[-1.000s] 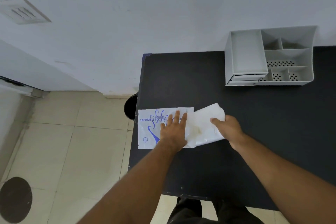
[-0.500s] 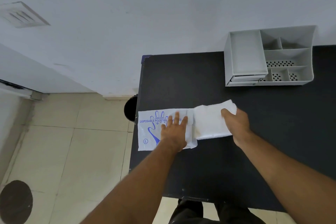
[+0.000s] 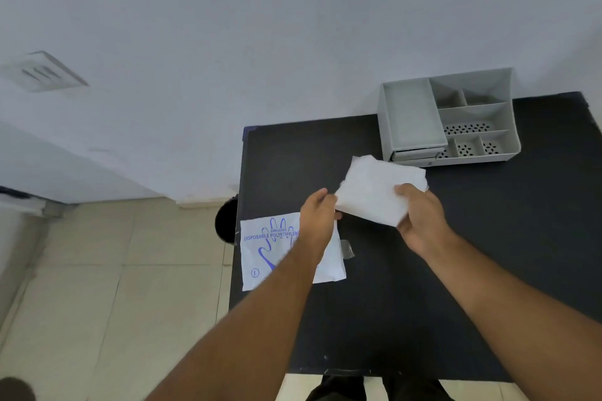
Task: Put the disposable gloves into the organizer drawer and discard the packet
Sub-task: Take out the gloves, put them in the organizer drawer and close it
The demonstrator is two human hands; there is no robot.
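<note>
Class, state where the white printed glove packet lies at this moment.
In the head view, the white printed glove packet lies flat at the black table's left edge, partly under the left forearm, with a small clear scrap just to its right.

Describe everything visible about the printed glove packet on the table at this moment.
The glove packet is a flat, thin white plastic bag printed in blue with a hand outline, the words "DISPOSABLE POLYETHYLEN..." and a circled L near its lower left corner. It looks emptied and lies flat at the left edge of the black table, its left side reaching that edge. The left forearm crosses above its right part, hiding some print; whether it touches is unclear. A small clear scrap lies just beside its right edge.
</note>
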